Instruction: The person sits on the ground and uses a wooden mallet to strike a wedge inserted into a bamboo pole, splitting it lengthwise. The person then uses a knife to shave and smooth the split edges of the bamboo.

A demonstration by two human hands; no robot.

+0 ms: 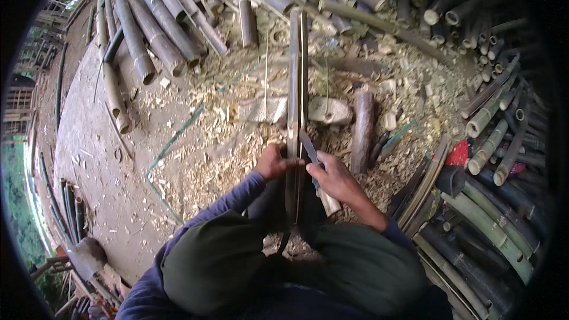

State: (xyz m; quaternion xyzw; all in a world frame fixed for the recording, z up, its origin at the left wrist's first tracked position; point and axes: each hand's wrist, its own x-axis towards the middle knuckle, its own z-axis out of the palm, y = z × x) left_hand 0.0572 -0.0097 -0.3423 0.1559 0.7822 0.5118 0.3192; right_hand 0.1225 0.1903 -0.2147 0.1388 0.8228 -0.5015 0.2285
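Note:
A long brown bamboo pole [294,77] runs lengthwise from between my knees away from me, with a narrow lengthwise gap along its right side. My left hand [275,162] is closed round the pole from the left, its thumb laid across the top. In my right hand [336,176] is a knife, gripped with the fingers wrapped round it. The knife's blade [307,146] points up and leftward, its tip close beside the pole's right edge; whether it touches is unclear. A pale wooden block [264,109] lies crosswise beneath the pole.
Pale wood chips [225,157] cover the ground around the pole. A short log [362,130] stands or lies to the right. Bamboo poles [133,41] spread at the far left, and stacked bamboo [489,142] fills the right side. A red cloth [457,154] sits among it.

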